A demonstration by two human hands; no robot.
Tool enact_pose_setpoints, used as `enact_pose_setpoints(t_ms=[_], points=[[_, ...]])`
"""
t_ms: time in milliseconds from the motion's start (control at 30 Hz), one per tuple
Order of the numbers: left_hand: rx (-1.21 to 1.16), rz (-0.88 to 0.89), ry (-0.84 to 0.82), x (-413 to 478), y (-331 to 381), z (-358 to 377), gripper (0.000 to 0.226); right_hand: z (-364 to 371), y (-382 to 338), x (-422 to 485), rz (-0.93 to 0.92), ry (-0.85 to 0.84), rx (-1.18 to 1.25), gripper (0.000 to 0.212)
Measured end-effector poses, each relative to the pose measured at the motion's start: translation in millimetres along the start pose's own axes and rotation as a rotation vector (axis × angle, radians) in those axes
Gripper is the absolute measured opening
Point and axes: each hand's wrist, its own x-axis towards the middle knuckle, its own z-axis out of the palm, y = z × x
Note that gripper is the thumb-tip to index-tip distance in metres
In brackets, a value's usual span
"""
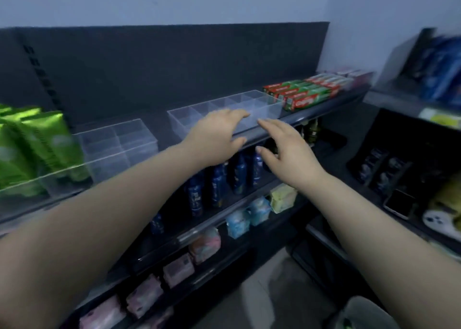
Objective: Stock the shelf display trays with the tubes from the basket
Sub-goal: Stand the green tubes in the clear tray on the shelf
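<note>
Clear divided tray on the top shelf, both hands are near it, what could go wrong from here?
The tray sits near the front edge of the shelf; a pull from the left hand or right hand could tip it off onto the blue bottles below.
Its right end is close to the toothpaste boxes; a sideways shove might knock them askew.

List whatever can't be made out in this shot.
- Head view: basket cut off by the bottom edge; contents unreadable.
- Clear tray: front wall partly hidden behind the left hand; contact unclear.
- Blue packs, upper right: motion-blurred, labels illegible.
- Green tubes: cut off by the left edge.
</note>
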Motion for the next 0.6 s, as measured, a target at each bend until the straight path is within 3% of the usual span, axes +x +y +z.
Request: enact_pose_setpoints(t_ms=[233, 600], points=[[-0.134, 0.177, -0.101, 29.8, 110.8, 79.4, 0.055, -50.8, 98.1, -99.0, 0.209, -0.008, -0.106, 0.057], [-0.317, 0.240, -0.229, 32.1, 262.0, 204.1, 0.050, -98.8, 212.2, -255.1, 0.457, 0.003, -0.180, 0.055]])
